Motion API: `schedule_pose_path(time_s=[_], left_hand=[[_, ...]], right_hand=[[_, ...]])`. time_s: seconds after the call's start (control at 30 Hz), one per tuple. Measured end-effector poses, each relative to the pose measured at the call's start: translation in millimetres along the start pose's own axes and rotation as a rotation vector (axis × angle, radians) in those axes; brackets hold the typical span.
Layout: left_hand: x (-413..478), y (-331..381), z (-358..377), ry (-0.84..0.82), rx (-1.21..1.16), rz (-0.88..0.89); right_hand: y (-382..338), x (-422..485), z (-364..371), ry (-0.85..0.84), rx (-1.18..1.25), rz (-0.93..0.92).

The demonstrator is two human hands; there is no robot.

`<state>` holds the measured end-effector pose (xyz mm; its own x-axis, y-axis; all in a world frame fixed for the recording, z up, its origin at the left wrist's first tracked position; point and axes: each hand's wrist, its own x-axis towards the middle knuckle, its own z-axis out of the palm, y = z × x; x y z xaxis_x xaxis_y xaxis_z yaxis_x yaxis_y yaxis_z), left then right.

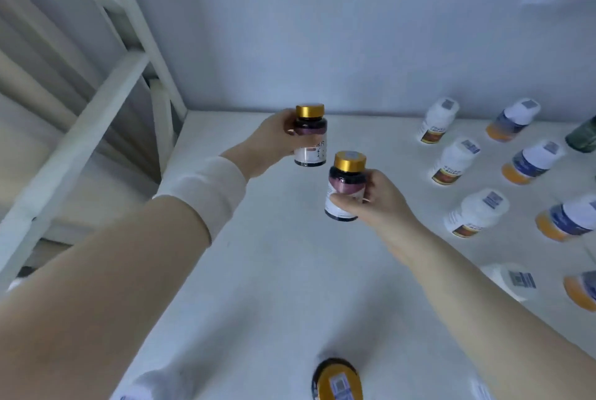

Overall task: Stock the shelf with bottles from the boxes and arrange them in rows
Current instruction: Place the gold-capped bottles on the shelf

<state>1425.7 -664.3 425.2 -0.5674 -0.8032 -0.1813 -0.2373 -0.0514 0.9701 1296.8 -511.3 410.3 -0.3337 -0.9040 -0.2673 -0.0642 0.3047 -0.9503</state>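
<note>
Both hands hold dark bottles with gold caps above the white shelf. My left hand grips one gold-capped bottle by its side, held upright toward the back of the shelf. My right hand grips a second gold-capped bottle, a little nearer and to the right, slightly tilted. A third gold-capped bottle stands on the shelf at the bottom edge of the view.
At the right stand rows of bottles: white ones and, beside them, orange ones with white caps. A dark green bottle sits at the far right. The shelf's white frame rises at the left, a wall behind.
</note>
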Motion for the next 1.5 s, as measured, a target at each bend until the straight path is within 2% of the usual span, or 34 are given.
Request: schedule_pose_path(time_s=[0.13,0.33,0.47,0.8,0.97,1.07,1.2,1.3,1.4,1.5], left_hand=[[53.2,-5.0,2.0,0.022,0.101,0.056],[104.6,-21.5,8.5,-0.035,0.217,0.131],[112.6,-44.5,9.4,-0.039,0.259,0.15],[117.1,-43.8,12.1,-0.068,0.343,0.148],[106.4,-35.0,8.5,-0.065,0.494,0.052],[86.7,-24.6,0.4,0.024,0.681,-0.016],[37.1,0.8,-16.6,0.127,1.172,-0.025],[-23.7,26.8,-20.8,0.201,1.452,-0.066],[-100.0,45.2,-17.4,0.286,1.559,-0.134],[-184.5,49.6,-9.5,0.346,1.566,-0.234]], right_hand=[[4.9,38.9,9.1,0.108,-0.157,-0.119],[20.3,76.3,14.6,0.138,-0.242,-0.21],[39.3,80.7,17.5,0.118,-0.252,-0.21],[50.1,86.1,16.6,0.111,-0.254,-0.239],[46.8,83.7,13.0,0.069,-0.439,-0.251],[36.9,72.1,5.5,0.084,-0.575,-0.277],[4.7,44.8,-12.8,0.14,-0.749,-0.29],[-31.1,10.8,-21.4,0.104,-0.845,-0.344],[-60.1,-34.9,-15.7,0.041,-0.919,-0.456],[-68.4,-79.5,4.8,-0.044,-0.979,-0.52]])
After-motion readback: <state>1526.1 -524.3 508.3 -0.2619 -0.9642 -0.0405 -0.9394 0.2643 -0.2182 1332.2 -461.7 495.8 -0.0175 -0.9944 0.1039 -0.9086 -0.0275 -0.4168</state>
